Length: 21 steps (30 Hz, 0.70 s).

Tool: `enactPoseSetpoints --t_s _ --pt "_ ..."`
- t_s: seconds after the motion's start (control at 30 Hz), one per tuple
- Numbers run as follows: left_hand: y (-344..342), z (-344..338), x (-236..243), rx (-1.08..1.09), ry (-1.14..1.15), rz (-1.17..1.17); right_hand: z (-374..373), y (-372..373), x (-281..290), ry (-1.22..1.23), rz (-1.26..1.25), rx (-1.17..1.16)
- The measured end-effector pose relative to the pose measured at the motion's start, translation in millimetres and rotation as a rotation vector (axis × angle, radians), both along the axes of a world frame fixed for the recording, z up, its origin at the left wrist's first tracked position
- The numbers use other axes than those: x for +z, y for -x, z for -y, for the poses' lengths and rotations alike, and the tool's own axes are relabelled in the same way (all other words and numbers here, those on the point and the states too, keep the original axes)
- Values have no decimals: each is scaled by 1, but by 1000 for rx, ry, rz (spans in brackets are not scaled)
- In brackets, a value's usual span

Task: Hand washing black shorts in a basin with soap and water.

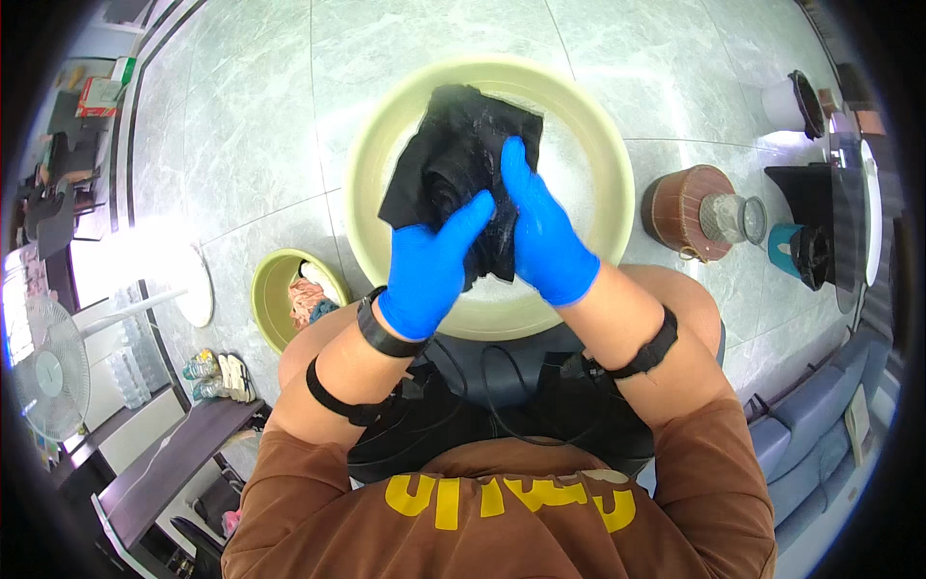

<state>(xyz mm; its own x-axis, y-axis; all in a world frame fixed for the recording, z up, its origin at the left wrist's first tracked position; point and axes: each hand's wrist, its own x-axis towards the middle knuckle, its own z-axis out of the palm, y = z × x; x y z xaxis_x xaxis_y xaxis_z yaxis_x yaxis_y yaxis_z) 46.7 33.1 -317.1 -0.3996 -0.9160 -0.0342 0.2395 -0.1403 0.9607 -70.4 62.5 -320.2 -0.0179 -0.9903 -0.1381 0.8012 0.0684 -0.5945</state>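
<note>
Both my hands wear blue gloves and grip a wet black cloth garment over a large pale yellow-green basin. My left hand is closed on the garment's near left part, its thumb lying over the folds. On the right side, my right hand grasps the cloth too, thumb on top and fingers hidden underneath. The cloth bunches into folds between the hands and spreads toward the far side. Whitish, sudsy water shows in the basin beside it. What kind of garment it is, I cannot tell.
A smaller green basin with pink, white and dark cloths stands at the left. To the right are a round brown wooden stool or drum and a lined bin. A standing fan and dark table are farther left.
</note>
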Motion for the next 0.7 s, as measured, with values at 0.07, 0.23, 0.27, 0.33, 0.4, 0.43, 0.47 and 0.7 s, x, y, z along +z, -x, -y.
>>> enactPoseSetpoints --t_s 0.07,0.23,0.27,0.33,0.4,0.43,0.47,0.7 --pt "2 -14 5 -68 -30 78 13 15 -7 -92 219 38" --pt "-8 30 -25 -19 16 -19 -11 -9 1 -72 -167 1" --pt "-9 40 -20 12 -111 -53 -19 -14 -4 -93 -275 20" --pt "-9 43 -18 -5 -238 -76 -24 -25 -10 -171 -327 83" --pt "-1 25 -25 35 -78 20 -11 -22 -27 31 -365 -73" --pt "-4 13 -26 17 -92 13 -4 -15 -24 -60 -246 -49" --pt "-3 2 -21 0 -100 3 4 -2 -19 -145 -130 -27" --pt "-10 42 -29 -39 -178 -76 -17 -23 -4 -67 -422 -66"
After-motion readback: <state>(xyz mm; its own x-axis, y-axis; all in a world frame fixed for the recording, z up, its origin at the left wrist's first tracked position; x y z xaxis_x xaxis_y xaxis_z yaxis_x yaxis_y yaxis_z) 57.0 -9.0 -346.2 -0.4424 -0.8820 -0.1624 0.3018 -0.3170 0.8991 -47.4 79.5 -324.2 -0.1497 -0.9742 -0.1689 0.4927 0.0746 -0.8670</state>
